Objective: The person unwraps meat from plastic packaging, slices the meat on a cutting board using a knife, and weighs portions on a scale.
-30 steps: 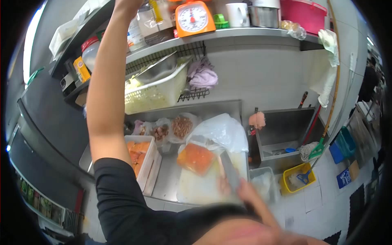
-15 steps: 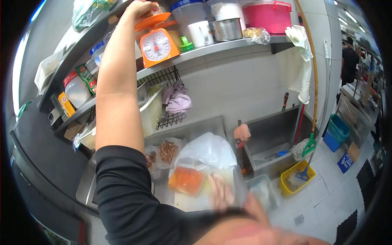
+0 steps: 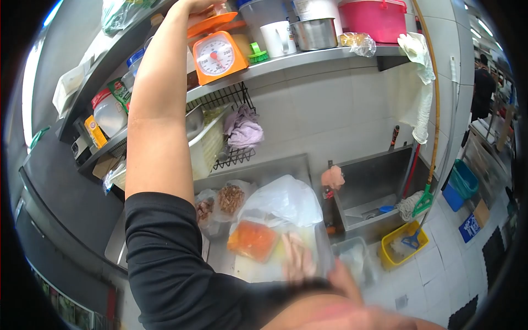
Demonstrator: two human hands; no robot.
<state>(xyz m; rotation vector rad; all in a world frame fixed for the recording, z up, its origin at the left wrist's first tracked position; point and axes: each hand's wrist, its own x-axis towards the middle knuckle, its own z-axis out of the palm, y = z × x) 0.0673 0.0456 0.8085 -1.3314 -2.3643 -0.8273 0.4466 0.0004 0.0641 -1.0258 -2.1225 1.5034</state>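
My left arm reaches up to the top shelf. My left hand (image 3: 199, 5) is at the orange pan (image 3: 212, 24) of an orange kitchen scale (image 3: 220, 55); the frame's top edge cuts the hand off, so its grip is hidden. Blurred, with its fingers apart, my right hand (image 3: 297, 257) lies over the white cutting board (image 3: 254, 269), and I see nothing in it. Just left of that hand, an orange piece of fish in plastic (image 3: 253, 240) lies on the board.
A clear plastic bag (image 3: 283, 201) and bags of brown food (image 3: 231, 198) sit behind the board. A steel sink (image 3: 374, 187) is to the right, with a yellow bucket (image 3: 401, 245) and a green mop (image 3: 423, 201) beside it. A mug (image 3: 275, 38), pot (image 3: 314, 33) and pink tub (image 3: 377, 19) crowd the shelf.
A second ago my right hand held a knife over the board; now it shows spread fingers and no knife. My view tilted up toward the shelf. My left hand stays at the scale.
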